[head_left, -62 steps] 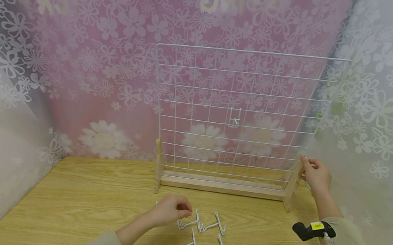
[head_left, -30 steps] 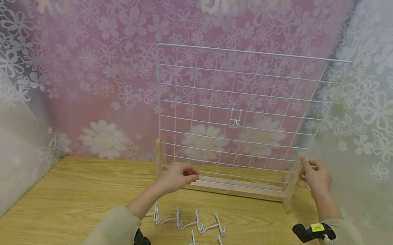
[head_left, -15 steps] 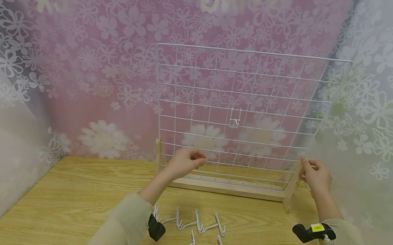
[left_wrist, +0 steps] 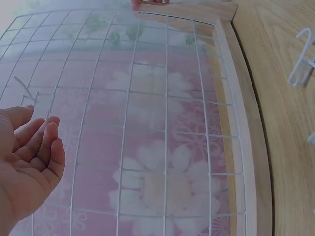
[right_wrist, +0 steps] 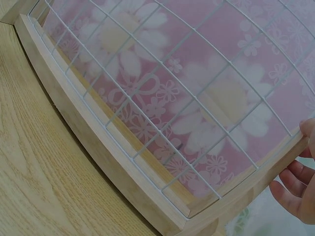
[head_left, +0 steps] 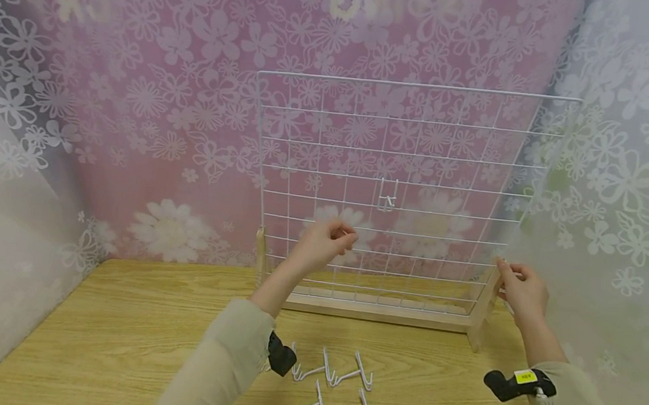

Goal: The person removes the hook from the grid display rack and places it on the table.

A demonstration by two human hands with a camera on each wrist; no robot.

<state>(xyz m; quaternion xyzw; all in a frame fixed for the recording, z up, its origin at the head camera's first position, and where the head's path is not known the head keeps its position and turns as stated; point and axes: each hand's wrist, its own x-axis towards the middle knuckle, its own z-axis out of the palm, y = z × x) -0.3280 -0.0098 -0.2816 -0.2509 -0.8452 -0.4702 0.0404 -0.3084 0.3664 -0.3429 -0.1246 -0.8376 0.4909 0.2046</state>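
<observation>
A white wire grid panel [head_left: 417, 166] stands upright in a wooden stand [head_left: 372, 312]. One white wire hook [head_left: 387, 199] hangs near the panel's middle. My left hand [head_left: 322, 245] is raised in front of the lower grid, fingers loosely bent with nothing between them. In the left wrist view its thumb overlaps the hung hook [left_wrist: 33, 97]. My right hand [head_left: 523, 293] grips the stand's right side post, the thumb on the near face and the fingers [right_wrist: 290, 189] behind it.
Several loose white hooks [head_left: 315, 403] lie on the wooden table [head_left: 126, 333] in front of the stand. My left forearm and its black wrist camera [head_left: 281, 354] cover part of that group. Floral curtains [head_left: 191, 116] enclose the back and sides.
My left hand has risen from over the loose hooks, moving up and right to the lower grid. My right hand keeps its hold on the post.
</observation>
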